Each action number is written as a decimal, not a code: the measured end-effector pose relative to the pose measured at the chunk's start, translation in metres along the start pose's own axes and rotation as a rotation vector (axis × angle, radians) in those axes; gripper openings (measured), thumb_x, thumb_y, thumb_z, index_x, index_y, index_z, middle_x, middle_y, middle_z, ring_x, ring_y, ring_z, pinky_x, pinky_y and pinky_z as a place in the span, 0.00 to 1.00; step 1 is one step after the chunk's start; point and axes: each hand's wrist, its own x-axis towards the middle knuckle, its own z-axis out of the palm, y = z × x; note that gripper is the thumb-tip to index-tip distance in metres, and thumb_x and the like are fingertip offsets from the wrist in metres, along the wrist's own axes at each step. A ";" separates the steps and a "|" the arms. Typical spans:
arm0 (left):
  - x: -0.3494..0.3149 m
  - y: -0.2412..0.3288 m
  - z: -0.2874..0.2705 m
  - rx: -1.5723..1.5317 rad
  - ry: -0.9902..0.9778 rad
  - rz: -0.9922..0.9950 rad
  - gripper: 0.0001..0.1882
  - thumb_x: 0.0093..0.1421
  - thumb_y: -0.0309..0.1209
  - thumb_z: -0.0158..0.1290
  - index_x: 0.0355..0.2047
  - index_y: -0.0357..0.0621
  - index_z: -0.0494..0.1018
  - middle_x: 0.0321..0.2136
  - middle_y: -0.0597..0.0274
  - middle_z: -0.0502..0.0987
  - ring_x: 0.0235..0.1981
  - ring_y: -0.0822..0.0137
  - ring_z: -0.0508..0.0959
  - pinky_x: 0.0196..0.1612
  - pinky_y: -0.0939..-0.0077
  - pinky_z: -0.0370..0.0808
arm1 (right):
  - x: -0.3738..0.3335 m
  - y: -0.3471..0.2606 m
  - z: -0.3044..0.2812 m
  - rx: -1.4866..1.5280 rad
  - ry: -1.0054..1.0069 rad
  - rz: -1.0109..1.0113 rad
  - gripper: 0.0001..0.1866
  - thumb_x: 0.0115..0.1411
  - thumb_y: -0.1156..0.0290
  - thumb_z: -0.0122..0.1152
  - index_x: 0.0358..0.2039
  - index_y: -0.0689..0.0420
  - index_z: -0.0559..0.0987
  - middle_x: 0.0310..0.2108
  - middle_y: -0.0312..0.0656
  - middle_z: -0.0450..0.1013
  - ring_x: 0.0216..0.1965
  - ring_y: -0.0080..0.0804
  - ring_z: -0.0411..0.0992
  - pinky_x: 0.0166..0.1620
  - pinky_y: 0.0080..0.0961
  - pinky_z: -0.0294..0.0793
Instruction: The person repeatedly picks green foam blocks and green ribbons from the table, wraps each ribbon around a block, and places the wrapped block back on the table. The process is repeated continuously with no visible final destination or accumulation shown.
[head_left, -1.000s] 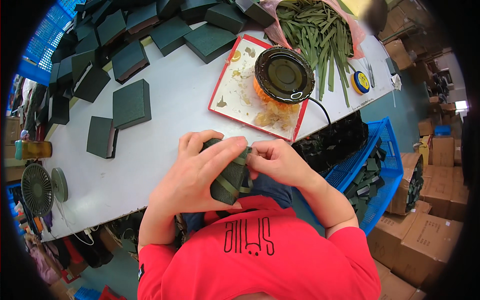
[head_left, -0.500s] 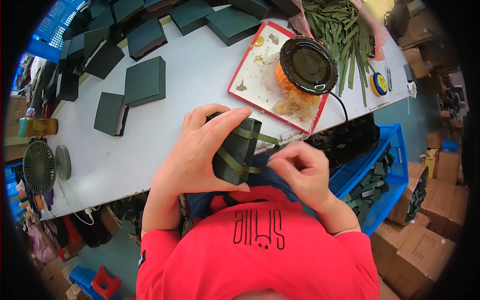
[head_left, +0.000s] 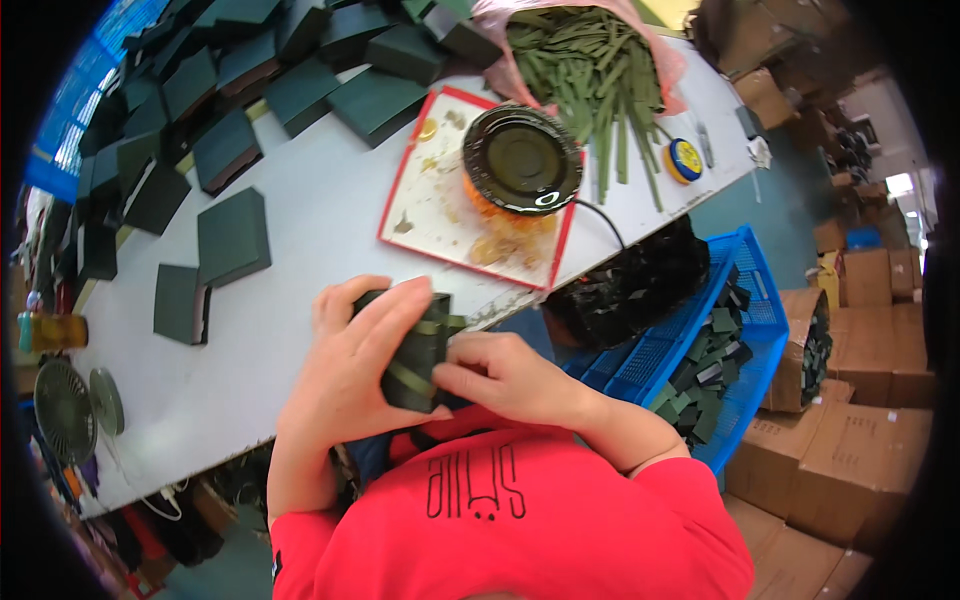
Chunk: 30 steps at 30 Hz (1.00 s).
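A small dark green box [head_left: 424, 347] is gripped in my left hand [head_left: 350, 368], with the fingers over its far side and the thumb along its near end. Two olive-green ribbon strips [head_left: 411, 381] cross the box. My right hand [head_left: 512, 378] is closed, its bent fingers and thumb pressed against the box's right edge where the strips come over. Whether a strip is pinched in those fingers is hidden. Beyond the hands stands a round black pot [head_left: 522, 160] of dark glossy liquid, with orange drips down its side, on a red-rimmed white tray [head_left: 405, 232].
Many dark green boxes [head_left: 377, 105] crowd the table's far left; two [head_left: 233, 235] lie nearer. A pink bag [head_left: 492, 22] spills green strips [head_left: 590, 75]. A small fan [head_left: 66, 412] stands left. At right, a blue crate [head_left: 757, 330] holds small green pieces, beside cartons [head_left: 862, 465].
My right hand has moved in from beside the box to its right edge, over the ribbon ends. The whole view has shifted; my left hand keeps its hold.
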 end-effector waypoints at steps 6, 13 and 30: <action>-0.015 -0.018 -0.006 0.099 0.124 -0.052 0.54 0.33 0.48 0.76 0.62 0.44 0.69 0.62 0.53 0.70 0.60 0.45 0.68 0.63 0.48 0.62 | -0.021 0.009 -0.049 -0.126 0.580 -0.137 0.06 0.65 0.74 0.65 0.39 0.62 0.84 0.32 0.38 0.80 0.34 0.23 0.77 0.39 0.22 0.75; -0.061 -0.026 -0.033 0.202 0.176 -0.411 0.50 0.31 0.36 0.76 0.60 0.44 0.71 0.62 0.53 0.69 0.62 0.46 0.67 0.64 0.54 0.65 | -0.024 0.093 -0.187 -0.411 1.273 0.188 0.14 0.64 0.64 0.68 0.34 0.65 0.83 0.27 0.43 0.80 0.29 0.24 0.75 0.35 0.26 0.74; -0.165 -0.077 -0.117 0.746 0.214 -1.050 0.48 0.51 0.38 0.66 0.71 0.52 0.58 0.73 0.53 0.55 0.72 0.45 0.57 0.68 0.33 0.53 | -0.041 0.167 -0.251 -0.636 1.176 0.280 0.17 0.64 0.61 0.61 0.38 0.65 0.82 0.30 0.48 0.80 0.32 0.31 0.76 0.42 0.33 0.76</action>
